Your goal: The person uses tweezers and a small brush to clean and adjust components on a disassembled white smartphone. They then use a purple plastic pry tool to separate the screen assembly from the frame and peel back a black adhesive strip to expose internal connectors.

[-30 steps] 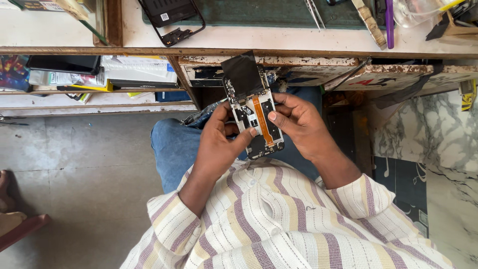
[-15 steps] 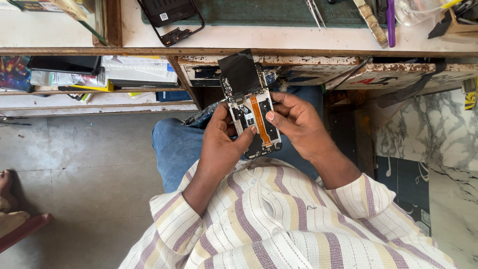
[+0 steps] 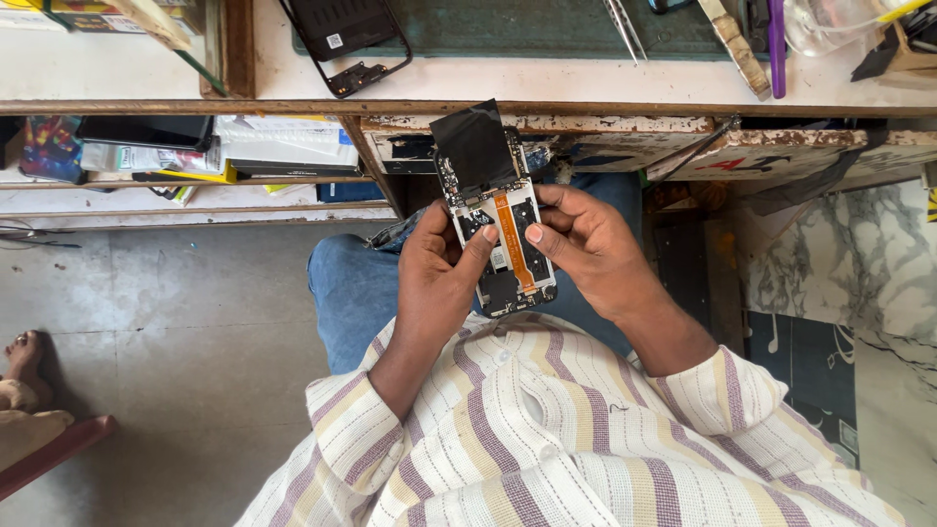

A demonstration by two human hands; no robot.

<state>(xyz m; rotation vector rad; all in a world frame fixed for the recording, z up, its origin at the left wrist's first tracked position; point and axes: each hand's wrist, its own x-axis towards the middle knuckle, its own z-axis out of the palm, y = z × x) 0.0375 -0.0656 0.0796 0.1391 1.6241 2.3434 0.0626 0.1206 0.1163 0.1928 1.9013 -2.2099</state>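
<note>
While both hands cradle the opened phone (image 3: 498, 234) above the lap, left hand (image 3: 441, 268) gripping its edge, right hand (image 3: 584, 244) thumb pressing the orange flex cable (image 3: 513, 242); reseating apparently underway, demanding precise fingertip pressure.

1. Two hands were in the middle of the frame: one left hand (image 3: 439, 268) and one right hand (image 3: 586, 249).
2. One opened phone (image 3: 498, 239) lay between them, with one orange ribbon cable (image 3: 514, 239) and one black film flap (image 3: 475, 146).
3. One black phone frame (image 3: 346, 39) lay on the desk (image 3: 488, 83) at upper left.
4. One pair of tweezers (image 3: 625, 27) lay at upper centre.
5. One purple pen-like tool (image 3: 776, 44) lay at upper right.
6. One bare foot (image 3: 24, 356) showed at the left edge.
</note>
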